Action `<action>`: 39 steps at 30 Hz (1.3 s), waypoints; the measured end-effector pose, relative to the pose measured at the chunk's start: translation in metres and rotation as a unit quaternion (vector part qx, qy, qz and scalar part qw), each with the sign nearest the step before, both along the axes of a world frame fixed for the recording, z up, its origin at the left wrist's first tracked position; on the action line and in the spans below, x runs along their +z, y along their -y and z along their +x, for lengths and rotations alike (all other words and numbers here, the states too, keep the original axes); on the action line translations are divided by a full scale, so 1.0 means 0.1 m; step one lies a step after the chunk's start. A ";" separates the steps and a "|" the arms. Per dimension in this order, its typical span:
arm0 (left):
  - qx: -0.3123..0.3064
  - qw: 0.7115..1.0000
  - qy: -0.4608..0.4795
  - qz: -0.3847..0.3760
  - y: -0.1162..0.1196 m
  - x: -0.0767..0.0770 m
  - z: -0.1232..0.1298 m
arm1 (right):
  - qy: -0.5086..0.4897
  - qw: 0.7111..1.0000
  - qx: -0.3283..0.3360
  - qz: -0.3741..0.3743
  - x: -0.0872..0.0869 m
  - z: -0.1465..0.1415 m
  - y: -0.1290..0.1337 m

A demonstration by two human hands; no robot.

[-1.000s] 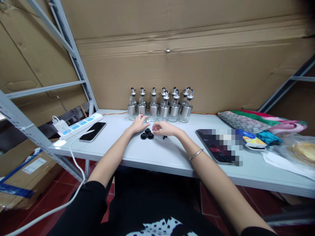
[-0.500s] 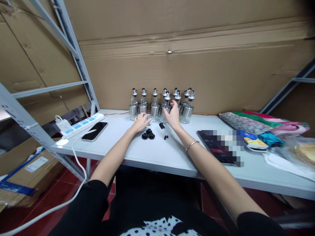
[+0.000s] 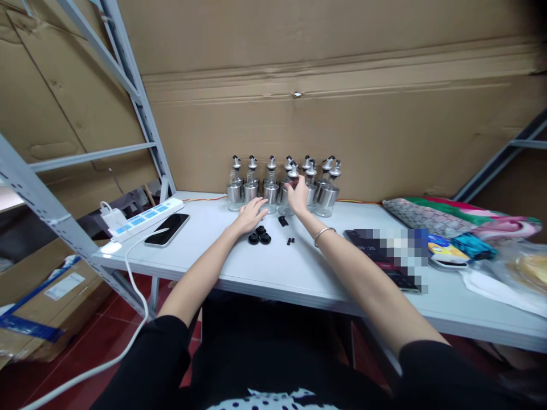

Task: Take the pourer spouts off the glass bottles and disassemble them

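Note:
Glass oil bottles with steel bands and metal pour spouts stand in rows at the back of the table. My right hand has its fingers wrapped round the neck of a front-row oil bottle, just below its spout. The hand covers part of that bottle. In front of the bottles, my left hand rests low with its fingers stretched out, holding nothing. Near it lie black round stoppers in a small cluster. Small black caps and smaller black pieces lie between my arms.
A phone and a white power strip lie at the left. To the right are a dark tablet-like device, partly pixelated, and a folded colourful cloth. Cardboard stands behind the bottles.
My right hand has moved slightly left and closed round a bottle neck; its fingers were apart before. My left hand stays low near the front bottles. The view has shifted slightly.

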State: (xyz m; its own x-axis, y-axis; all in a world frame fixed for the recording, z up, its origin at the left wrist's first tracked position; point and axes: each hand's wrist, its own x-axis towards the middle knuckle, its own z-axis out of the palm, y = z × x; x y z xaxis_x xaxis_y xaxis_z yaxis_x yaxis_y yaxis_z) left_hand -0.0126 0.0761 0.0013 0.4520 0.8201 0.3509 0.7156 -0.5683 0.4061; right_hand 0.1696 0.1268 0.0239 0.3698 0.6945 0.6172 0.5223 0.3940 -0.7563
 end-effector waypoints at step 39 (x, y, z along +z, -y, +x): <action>-0.053 0.920 0.354 0.158 0.41 0.08 0.35 | 0.074 0.934 0.186 0.295 0.23 -0.51 1.42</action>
